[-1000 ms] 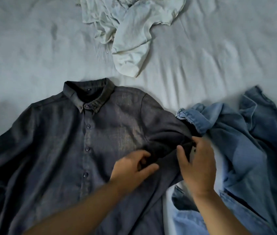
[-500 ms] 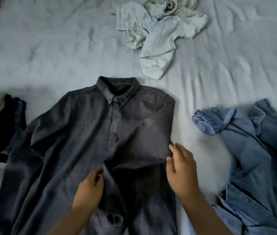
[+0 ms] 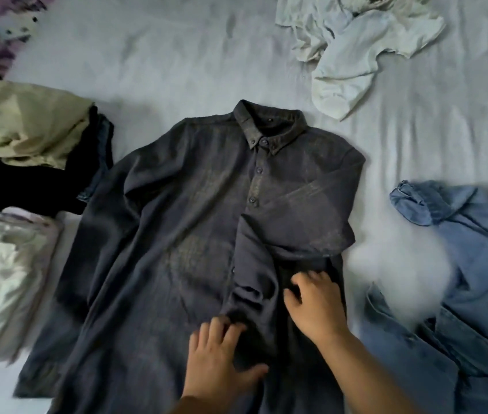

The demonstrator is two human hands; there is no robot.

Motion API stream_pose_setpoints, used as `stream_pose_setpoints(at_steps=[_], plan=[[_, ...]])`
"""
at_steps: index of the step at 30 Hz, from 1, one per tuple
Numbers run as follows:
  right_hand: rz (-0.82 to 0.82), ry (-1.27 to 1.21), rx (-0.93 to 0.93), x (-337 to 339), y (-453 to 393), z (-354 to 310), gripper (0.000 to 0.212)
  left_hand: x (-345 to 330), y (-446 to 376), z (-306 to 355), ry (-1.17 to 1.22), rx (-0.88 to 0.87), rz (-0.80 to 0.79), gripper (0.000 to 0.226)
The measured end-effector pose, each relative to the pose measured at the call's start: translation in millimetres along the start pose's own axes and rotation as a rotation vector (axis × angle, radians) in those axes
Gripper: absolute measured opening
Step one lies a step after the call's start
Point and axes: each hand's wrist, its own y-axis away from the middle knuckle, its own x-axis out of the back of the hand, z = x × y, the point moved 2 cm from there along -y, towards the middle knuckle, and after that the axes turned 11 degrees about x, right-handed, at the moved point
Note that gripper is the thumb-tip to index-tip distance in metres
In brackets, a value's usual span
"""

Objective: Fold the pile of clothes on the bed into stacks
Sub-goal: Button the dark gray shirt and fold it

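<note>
A dark grey button-up shirt (image 3: 195, 222) lies face up on the bed, collar pointing away from me. Its right sleeve is folded inward and runs down the right half of the front. My left hand (image 3: 219, 360) lies flat on the lower part of that folded sleeve, fingers spread. My right hand (image 3: 314, 306) rests on the shirt just right of the sleeve, fingers slightly bent on the cloth. The shirt's left sleeve is spread out to the left.
A blue denim garment (image 3: 464, 282) lies crumpled at the right. A white crumpled garment (image 3: 353, 52) lies at the top. At the left sit an olive and black pile (image 3: 27, 144) and a pale cloth (image 3: 0, 276). The bed sheet (image 3: 159, 64) is light grey.
The view has shifted left, showing the piles at the left. The right sleeve is now laid down the shirt front. Both hands moved lower and press it flat.
</note>
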Motion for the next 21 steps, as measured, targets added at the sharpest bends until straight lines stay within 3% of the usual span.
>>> stream_pose_setpoints(at_steps=[3, 5, 7, 10, 13, 17, 21], plan=[[-0.279, -0.141, -0.001, -17.4, 10.4, -23.9, 0.041, -12.6, -3.8, -7.1, -0.149, 0.004, -0.055, 0.081], [-0.269, -0.341, 0.026, -17.5, 16.2, -40.5, 0.065, -6.3, -10.1, -5.8, -0.109, 0.1, -0.05, 0.069], [-0.17, -0.575, 0.083, -14.7, 18.5, -53.6, 0.058, 3.7, -20.0, -5.5, -0.004, 0.27, -0.102, 0.046], [-0.206, -0.765, 0.129, -8.1, 17.0, -71.1, 0.046, 14.0, -29.4, -16.6, 0.608, 0.672, -0.245, 0.029], [-0.258, -0.774, 0.185, -2.8, 12.5, -89.6, 0.044, 31.5, -28.6, -30.8, 1.197, 1.073, -0.347, 0.043], [-0.452, -1.046, 0.1, -7.6, 10.3, -121.0, 0.046, 48.0, -26.7, -57.3, 1.447, 1.067, -0.352, 0.061], [-0.404, -1.241, 0.048, -9.5, 6.6, -154.0, 0.047, 63.0, -33.3, -73.8, 1.481, 0.977, -0.524, 0.054]])
